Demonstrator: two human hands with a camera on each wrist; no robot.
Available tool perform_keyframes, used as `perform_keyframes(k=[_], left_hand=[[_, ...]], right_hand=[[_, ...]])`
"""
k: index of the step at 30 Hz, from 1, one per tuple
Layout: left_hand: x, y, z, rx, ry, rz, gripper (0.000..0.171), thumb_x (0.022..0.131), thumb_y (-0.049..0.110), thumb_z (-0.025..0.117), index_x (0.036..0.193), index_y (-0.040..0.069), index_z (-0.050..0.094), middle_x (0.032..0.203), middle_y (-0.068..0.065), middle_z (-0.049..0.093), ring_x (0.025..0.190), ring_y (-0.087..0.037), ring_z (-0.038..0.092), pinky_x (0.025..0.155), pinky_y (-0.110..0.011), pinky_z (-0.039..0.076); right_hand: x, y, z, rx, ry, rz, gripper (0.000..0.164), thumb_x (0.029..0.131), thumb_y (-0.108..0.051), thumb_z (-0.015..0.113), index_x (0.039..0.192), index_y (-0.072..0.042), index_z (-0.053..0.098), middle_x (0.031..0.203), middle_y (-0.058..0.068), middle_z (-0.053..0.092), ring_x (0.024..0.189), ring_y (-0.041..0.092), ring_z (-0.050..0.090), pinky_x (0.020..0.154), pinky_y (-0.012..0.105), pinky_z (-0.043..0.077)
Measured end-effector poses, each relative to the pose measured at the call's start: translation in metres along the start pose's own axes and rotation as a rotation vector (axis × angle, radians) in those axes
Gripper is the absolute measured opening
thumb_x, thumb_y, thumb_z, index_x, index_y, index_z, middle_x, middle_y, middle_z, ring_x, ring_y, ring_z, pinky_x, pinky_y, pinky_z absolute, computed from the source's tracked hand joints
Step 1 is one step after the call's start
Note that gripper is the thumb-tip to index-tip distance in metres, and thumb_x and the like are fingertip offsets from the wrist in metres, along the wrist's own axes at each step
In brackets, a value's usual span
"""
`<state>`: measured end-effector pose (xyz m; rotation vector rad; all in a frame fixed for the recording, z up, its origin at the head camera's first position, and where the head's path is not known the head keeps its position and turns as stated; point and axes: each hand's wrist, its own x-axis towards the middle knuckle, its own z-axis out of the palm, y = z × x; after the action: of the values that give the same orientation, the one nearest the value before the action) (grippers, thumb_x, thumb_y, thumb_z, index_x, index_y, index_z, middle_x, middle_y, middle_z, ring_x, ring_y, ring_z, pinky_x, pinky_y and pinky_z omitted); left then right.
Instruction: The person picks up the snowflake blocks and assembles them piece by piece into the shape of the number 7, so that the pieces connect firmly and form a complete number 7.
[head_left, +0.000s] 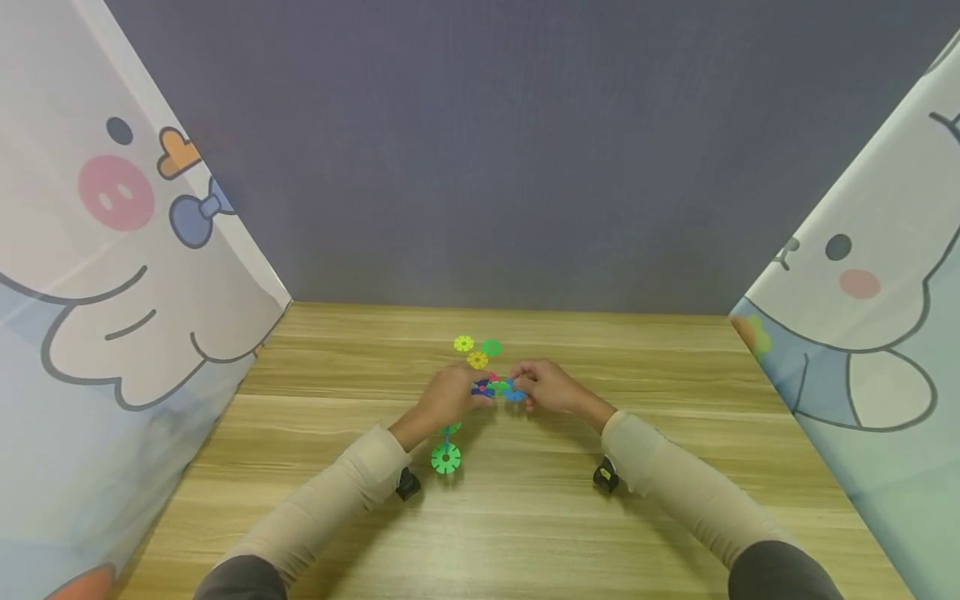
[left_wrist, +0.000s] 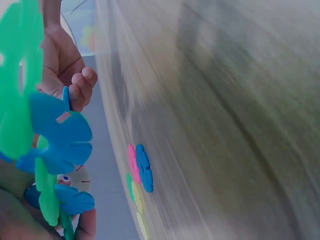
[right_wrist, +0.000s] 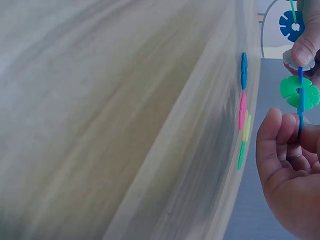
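A chain of slotted plastic snowflake discs is held between the two hands, above the table. My left hand [head_left: 447,395] grips it around a dark blue disc [head_left: 480,389]; a whitish disc [right_wrist: 295,60] shows by that thumb in the right wrist view. My right hand [head_left: 553,387] pinches a blue disc [right_wrist: 301,107] by its edge, where it meets a green disc [right_wrist: 289,90] slotted on the chain. From the left hand's side more linked discs extend toward the near edge, ending in a large green disc [head_left: 446,458]. The left palm hides some joints.
Loose discs lie flat just beyond the hands: yellow-green [head_left: 463,343], green [head_left: 491,347], yellow [head_left: 477,360], pink [right_wrist: 242,111] and blue [right_wrist: 244,71]. The wooden table [head_left: 675,367] meets a grey panel [head_left: 510,167] behind, with cartoon-printed sheets [head_left: 180,317] at both sides.
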<state>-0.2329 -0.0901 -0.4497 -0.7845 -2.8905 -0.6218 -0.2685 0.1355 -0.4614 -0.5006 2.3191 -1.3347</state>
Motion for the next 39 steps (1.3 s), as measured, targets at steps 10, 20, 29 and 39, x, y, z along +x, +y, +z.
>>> perform_keyframes(k=[10,20,29,39], left_hand=[[-0.0011,-0.0026,-0.0041,-0.042,-0.009,-0.019,0.048,0.083,0.03,0.085,0.124,0.008,0.073,0.097,-0.004,0.075,0.078,-0.013,0.059,0.071,-0.031,0.056],[0.0007,-0.0058,-0.0029,-0.019,-0.03,-0.067,0.048,0.084,0.033,0.084,0.126,0.013,0.072,0.112,-0.007,0.075,0.099,-0.025,0.069,0.082,-0.04,0.06],[-0.0011,-0.0029,-0.0038,-0.013,-0.06,-0.094,0.048,0.086,0.032,0.083,0.128,0.012,0.07,0.113,-0.008,0.071,0.102,-0.026,0.067,0.086,-0.044,0.059],[-0.0017,-0.0014,-0.0041,-0.039,-0.15,-0.103,0.053,0.09,0.034,0.079,0.136,0.013,0.064,0.121,-0.008,0.067,0.107,-0.025,0.062,0.089,-0.046,0.057]], right_hand=[[0.0035,-0.0032,0.0001,-0.002,-0.009,0.001,0.02,0.106,-0.007,0.052,0.119,0.0,0.065,0.08,0.007,0.062,0.063,0.013,0.059,0.065,0.034,0.061],[0.0028,-0.0033,-0.0006,0.006,-0.02,0.004,0.022,0.106,-0.009,0.053,0.121,0.003,0.064,0.084,0.011,0.064,0.065,0.012,0.06,0.067,0.035,0.063],[0.0036,0.0002,0.0011,0.076,0.007,0.045,0.02,0.105,-0.007,0.055,0.117,0.006,0.063,0.081,0.006,0.064,0.064,0.011,0.061,0.067,0.032,0.063],[0.001,-0.0002,0.0006,0.069,0.009,0.039,0.02,0.105,-0.008,0.054,0.116,0.006,0.064,0.082,0.006,0.063,0.066,0.012,0.061,0.068,0.033,0.064]])
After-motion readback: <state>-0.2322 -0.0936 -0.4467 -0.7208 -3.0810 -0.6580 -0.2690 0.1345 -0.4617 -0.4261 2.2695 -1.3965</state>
